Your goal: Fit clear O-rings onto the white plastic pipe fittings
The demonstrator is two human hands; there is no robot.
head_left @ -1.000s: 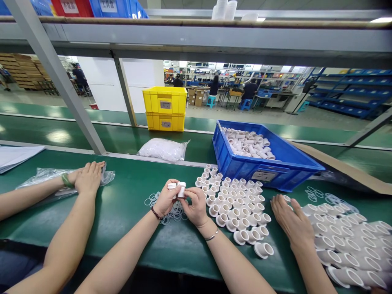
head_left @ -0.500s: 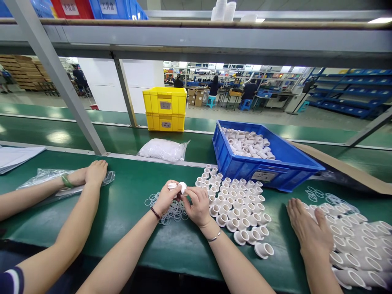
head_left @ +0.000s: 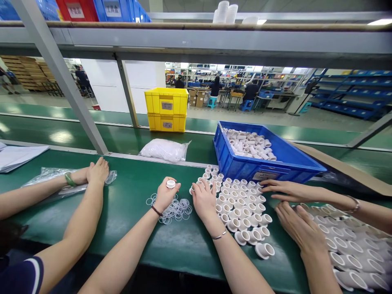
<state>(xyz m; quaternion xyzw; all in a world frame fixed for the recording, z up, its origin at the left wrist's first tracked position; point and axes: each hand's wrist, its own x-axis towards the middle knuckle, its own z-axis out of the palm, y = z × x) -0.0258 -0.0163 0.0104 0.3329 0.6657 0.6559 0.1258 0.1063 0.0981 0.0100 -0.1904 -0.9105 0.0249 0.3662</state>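
Note:
My left hand [head_left: 165, 195] is closed around a white plastic fitting [head_left: 170, 184], its round end facing up between thumb and fingers. Beneath that wrist lies a loose pile of thin clear rubber rings [head_left: 176, 210]. My right hand [head_left: 204, 201] reaches palm down to the left edge of the rows of white flanged pipe fittings [head_left: 234, 203]. A small white fitting [head_left: 191, 190] shows at its thumb side, seemingly in its grip; the fingers hide most of it.
A blue bin [head_left: 263, 161] of loose white fittings stands behind the rows. A bag of white material [head_left: 165, 150] and stacked yellow crates [head_left: 167, 109] are further back. At right, a co-worker's hands [head_left: 301, 220] are over more fittings; at left, another person's hands [head_left: 97, 171] rest on plastic bags.
My right hand has moved right, away from my left hand, to the fitting rows. My left hand still holds its white fitting. A second co-worker's hand has come in at right.

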